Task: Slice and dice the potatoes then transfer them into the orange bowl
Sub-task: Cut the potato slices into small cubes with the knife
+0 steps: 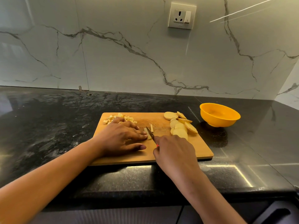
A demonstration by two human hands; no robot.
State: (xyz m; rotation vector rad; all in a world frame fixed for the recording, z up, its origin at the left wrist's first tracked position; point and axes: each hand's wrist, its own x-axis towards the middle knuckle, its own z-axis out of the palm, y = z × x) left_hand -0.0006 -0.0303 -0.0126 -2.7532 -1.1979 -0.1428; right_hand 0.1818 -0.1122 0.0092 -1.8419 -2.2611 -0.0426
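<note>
Wooden board [186,151]: left hand [119,136] presses potato strips [151,127] flat-fingered; right hand [174,152] grips knife [150,132]. Advise tucking fingertips [144,136] back from it.

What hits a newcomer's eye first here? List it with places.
Both hands work mid-way on the wooden cutting board: the left hand presses potato strips, the right hand grips a knife beside them. Round potato slices pile at the board's right end, diced potato at its far left corner. The bright orange bowl looks empty on the black countertop to the right.
</note>
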